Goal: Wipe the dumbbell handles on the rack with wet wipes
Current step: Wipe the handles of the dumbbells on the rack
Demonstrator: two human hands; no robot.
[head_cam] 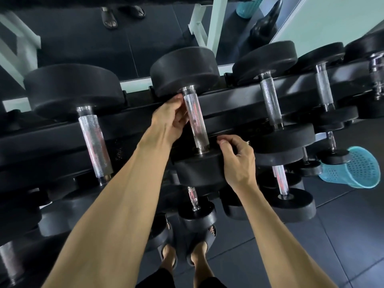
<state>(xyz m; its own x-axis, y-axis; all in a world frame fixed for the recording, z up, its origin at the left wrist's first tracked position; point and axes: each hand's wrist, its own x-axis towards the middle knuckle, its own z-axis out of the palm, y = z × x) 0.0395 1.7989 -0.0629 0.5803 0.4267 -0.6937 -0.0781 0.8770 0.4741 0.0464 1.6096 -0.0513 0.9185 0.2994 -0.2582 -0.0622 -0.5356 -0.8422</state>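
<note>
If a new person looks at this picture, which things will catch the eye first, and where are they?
Two bare forearms rise from below to the central dumbbell handle on the top rack: the left hand curls beside it, and the right hand hovers by its near weight. To the right, a turquoise perforated basket hangs beside the rack.

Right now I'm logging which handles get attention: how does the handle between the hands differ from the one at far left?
The left hand touches the middle handle; the far-left handle is untouched. The middle one's far plate looks smaller. Both are knurled chrome, on the top tier.
</note>
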